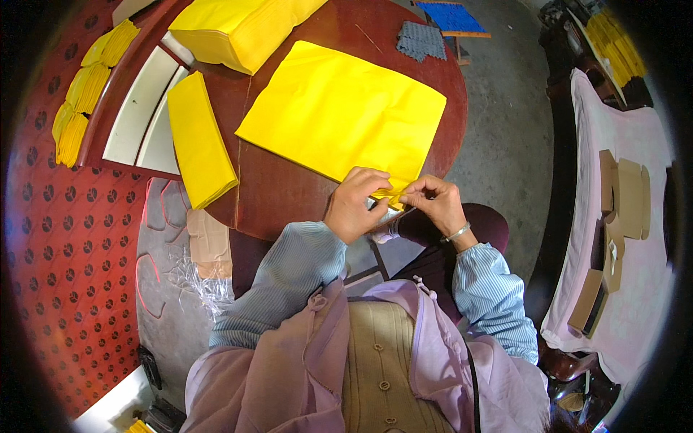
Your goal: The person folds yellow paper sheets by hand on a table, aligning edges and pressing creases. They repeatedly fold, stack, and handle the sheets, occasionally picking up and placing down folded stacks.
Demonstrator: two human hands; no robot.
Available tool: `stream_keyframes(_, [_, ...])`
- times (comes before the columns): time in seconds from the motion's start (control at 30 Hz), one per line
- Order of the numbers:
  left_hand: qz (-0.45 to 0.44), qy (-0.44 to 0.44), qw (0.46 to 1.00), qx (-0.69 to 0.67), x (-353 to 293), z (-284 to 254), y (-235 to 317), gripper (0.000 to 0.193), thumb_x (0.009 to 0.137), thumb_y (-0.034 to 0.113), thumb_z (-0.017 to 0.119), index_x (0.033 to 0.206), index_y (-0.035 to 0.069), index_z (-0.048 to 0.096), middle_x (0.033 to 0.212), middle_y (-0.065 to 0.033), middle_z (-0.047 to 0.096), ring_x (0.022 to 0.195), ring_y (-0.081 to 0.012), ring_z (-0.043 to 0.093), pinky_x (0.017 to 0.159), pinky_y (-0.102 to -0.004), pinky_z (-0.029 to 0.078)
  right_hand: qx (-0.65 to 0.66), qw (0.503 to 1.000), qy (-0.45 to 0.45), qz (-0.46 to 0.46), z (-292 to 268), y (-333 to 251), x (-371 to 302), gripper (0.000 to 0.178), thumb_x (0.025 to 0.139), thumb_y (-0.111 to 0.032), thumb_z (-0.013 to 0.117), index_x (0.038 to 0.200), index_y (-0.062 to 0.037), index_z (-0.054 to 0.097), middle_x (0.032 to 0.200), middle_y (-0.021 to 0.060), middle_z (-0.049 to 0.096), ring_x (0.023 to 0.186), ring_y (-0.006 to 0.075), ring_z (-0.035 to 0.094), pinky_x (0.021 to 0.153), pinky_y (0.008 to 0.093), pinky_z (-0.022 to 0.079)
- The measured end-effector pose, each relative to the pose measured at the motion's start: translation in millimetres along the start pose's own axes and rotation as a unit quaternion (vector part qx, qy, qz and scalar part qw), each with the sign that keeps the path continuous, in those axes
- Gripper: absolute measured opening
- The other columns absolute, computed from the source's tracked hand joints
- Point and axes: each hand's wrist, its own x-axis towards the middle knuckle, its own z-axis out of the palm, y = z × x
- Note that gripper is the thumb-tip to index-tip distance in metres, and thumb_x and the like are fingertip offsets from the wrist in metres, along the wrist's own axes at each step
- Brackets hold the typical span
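Big yellow sheet is lying on the round red-brown table, pretty much at 12 from where the person sits, and both hands are busy at its near corner, the one pointing to 5 o'clock by the table's rim. Right hand has thumb and forefinger pinched together on that corner. Left hand is just beside it at 9, thumb and forefinger spread round the edge; honestly can't tell whether those fingers are clamped or only resting. Corner looks bunched or layered, can't say which. If you ask me, the trick here is a light pinch right at the tip, left fingers bracing the edge close by, rest of the sheet flat so it doesn't skew. Tug too hard and I'd bet on a crease. I'd also mind the slim yellow bundle between 10 and 11, and the bigger yellow stack at 11.
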Motion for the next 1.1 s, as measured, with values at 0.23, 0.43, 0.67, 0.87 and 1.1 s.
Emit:
stream_keyframes(0.23, [-0.073, 0.038, 0.996, -0.040, 2.3, 6.4, -1.4, 0.016, 0.089, 0.003, 0.080, 0.104, 0.000, 0.075, 0.116, -0.0147, 0.077, 0.107, -0.0290, 0.075, 0.094, -0.0375, 0.062, -0.035, 0.998, -0.010, -0.044, 0.4, -3.2, -8.5, 0.014, 0.089, -0.006, 0.086, 0.100, -0.0012, 0.080, 0.090, 0.0012, 0.074, 0.079, 0.0085, 0.066, 0.073, 0.0261, 0.055])
stream_keyframes(0.43, [-0.119, 0.013, 0.987, -0.105, 5.4, 1.4, -3.0, 0.016, 0.094, 0.003, 0.077, 0.109, -0.001, 0.076, 0.118, -0.0140, 0.077, 0.108, -0.0227, 0.076, 0.095, -0.0334, 0.064, -0.093, 0.990, -0.008, -0.102, -0.9, -8.5, -6.5, 0.015, 0.087, -0.008, 0.087, 0.101, -0.0021, 0.082, 0.089, 0.0044, 0.076, 0.079, 0.0123, 0.070, 0.074, 0.0276, 0.057])
stream_keyframes(0.67, [-0.101, 0.009, 0.989, -0.106, 5.3, -0.1, -6.1, 0.015, 0.094, 0.002, 0.076, 0.108, -0.001, 0.076, 0.117, -0.0143, 0.077, 0.109, -0.0235, 0.075, 0.094, -0.0331, 0.064, -0.032, 0.999, -0.005, -0.008, 1.0, -5.3, -3.3, 0.015, 0.087, -0.010, 0.089, 0.096, 0.0002, 0.082, 0.085, 0.0035, 0.077, 0.076, 0.0085, 0.068, 0.072, 0.0262, 0.056])
stream_keyframes(0.87, [-0.096, 0.002, 0.991, -0.093, 5.1, -1.4, -6.1, 0.014, 0.094, 0.001, 0.076, 0.108, -0.001, 0.076, 0.118, -0.0149, 0.077, 0.108, -0.0236, 0.075, 0.095, -0.0318, 0.062, -0.010, 1.000, -0.021, 0.017, -0.8, -3.2, -1.3, 0.014, 0.087, -0.008, 0.089, 0.092, 0.0001, 0.079, 0.085, 0.0014, 0.076, 0.076, 0.0066, 0.066, 0.072, 0.0237, 0.055])
stream_keyframes(1.1, [-0.098, -0.001, 0.989, -0.109, 5.4, -2.5, -7.7, 0.014, 0.095, 0.001, 0.076, 0.108, -0.003, 0.076, 0.118, -0.0157, 0.077, 0.109, -0.0233, 0.075, 0.096, -0.0322, 0.062, 0.029, 0.998, -0.051, 0.029, -4.7, -2.7, -1.8, 0.011, 0.090, -0.007, 0.087, 0.094, -0.0012, 0.078, 0.086, 0.0005, 0.076, 0.080, 0.0075, 0.067, 0.075, 0.0236, 0.056])
